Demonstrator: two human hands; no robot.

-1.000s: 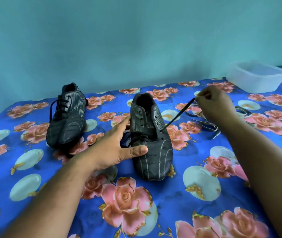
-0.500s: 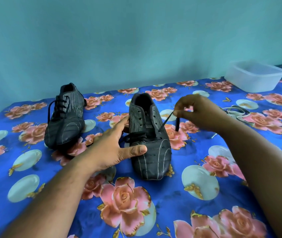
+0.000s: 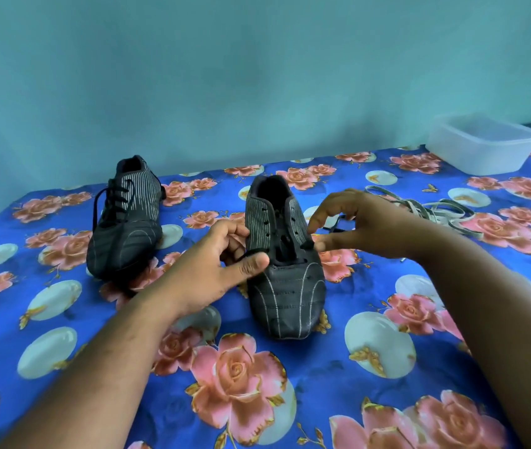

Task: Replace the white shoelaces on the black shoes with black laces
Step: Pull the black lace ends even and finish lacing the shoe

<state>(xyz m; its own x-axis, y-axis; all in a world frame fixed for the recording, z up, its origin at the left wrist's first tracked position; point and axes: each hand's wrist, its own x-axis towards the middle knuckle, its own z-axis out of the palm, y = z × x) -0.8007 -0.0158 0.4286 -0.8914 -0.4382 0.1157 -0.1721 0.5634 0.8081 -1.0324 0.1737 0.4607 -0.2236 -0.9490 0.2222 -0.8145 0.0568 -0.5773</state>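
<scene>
Right hand (image 3: 351, 223) has come back in from the far right, where it had the lace pulled taut, and now sits just beside the right eyelet row of the near shoe (image 3: 285, 254); its thumb and forefinger look pinched on the black lace (image 3: 308, 244) tip at an eyelet, though motion blur keeps that grip from being certain, other fingers arched loosely above. Probably lining the tip up for the next hole. Left hand (image 3: 215, 270) hasn't shifted much: fingers along the shoe's left side, thumb across the front near the lowest lace crossing, a clamp to stop the shoe sliding or twisting while the other hand threads. Lace only runs through the bottom eyelets; upper holes open, so this shoe is early in relacing. Far shoe (image 3: 126, 218) stands well apart to the left, already laced black, looks done. White laces (image 3: 435, 212) lie in a loose heap behind the right hand, pulled out and parked out of the way. Plastic tub (image 3: 484, 144) at the back right of the flowered desk cloth (image 3: 355, 367), not involved.
</scene>
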